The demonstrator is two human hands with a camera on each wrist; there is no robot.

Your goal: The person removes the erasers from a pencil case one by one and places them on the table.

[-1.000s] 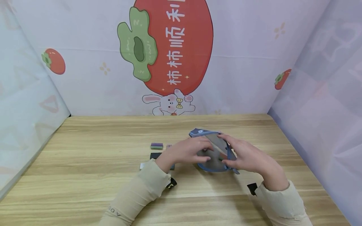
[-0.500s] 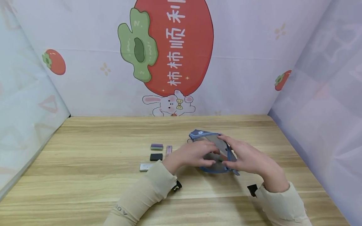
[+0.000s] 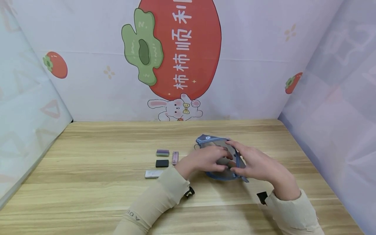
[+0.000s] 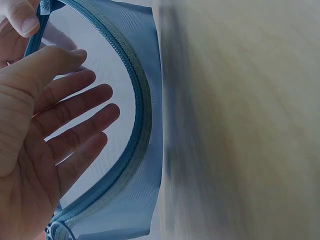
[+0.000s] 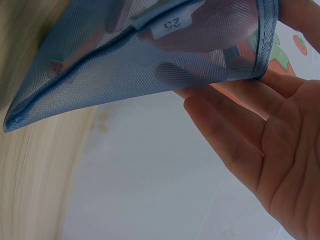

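Observation:
A blue mesh zip pouch (image 3: 220,176) lies on the table right of centre, its zipped mouth spread wide. My right hand (image 3: 254,163) holds the pouch's right-hand rim, with thumb and fingers on either side of the edge. In the right wrist view, several right fingers (image 5: 225,135) lie along the outside of the mesh. My left hand (image 3: 205,159) reaches into the pouch's mouth. Its fingers (image 4: 75,110) are spread, slightly bent, and hold nothing in the left wrist view. Something small, reddish and green, shows blurred through the mesh (image 5: 59,66).
Left of the pouch lie a purple-and-green block (image 3: 162,152), a pink oblong piece (image 3: 175,158), a black block (image 3: 162,163) and a white block (image 3: 153,174), partly behind the left sleeve. White printed cloth walls (image 3: 249,81) border the wooden table (image 3: 102,182).
My left hand has moved rightward, deeper into the pouch's mouth, uncovering more of the small blocks. My right hand has stayed at the rim.

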